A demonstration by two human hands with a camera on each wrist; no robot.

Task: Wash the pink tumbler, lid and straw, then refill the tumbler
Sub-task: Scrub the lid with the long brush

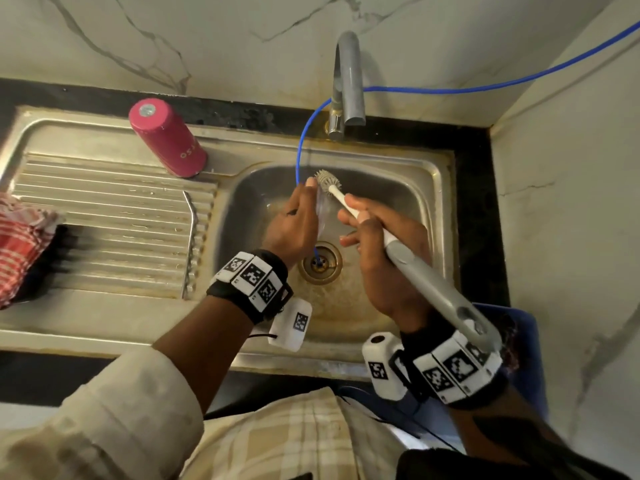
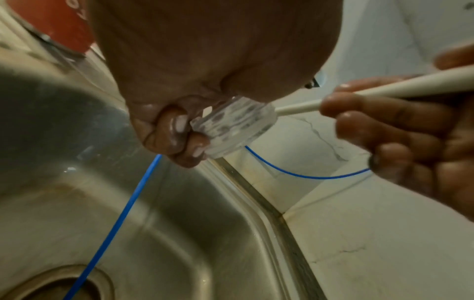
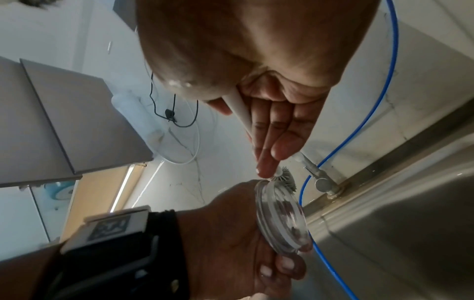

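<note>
The pink tumbler point(image 1: 168, 138) stands upside down at the back of the drainboard. A bent metal straw point(image 1: 192, 237) lies on the drainboard ribs. Over the basin my left hand point(image 1: 294, 223) grips the clear lid point(image 1: 323, 209) by its edge, fingers curled round the rim point(image 2: 231, 130). My right hand point(image 1: 377, 244) holds the long white and grey brush point(image 1: 415, 268). Its bristle head point(image 1: 327, 180) sits at the lid's upper edge. The right wrist view shows the brush head point(image 3: 284, 178) touching the lid point(image 3: 282, 219).
The steel sink point(image 1: 440, 202) has a grey tap point(image 1: 348, 81) at the back. A thin blue tube point(image 1: 485, 86) runs from the right wall down into the drain point(image 1: 320, 263). A red checked cloth point(image 1: 20, 244) lies at the left edge. A blue bin point(image 1: 519, 341) stands at the lower right.
</note>
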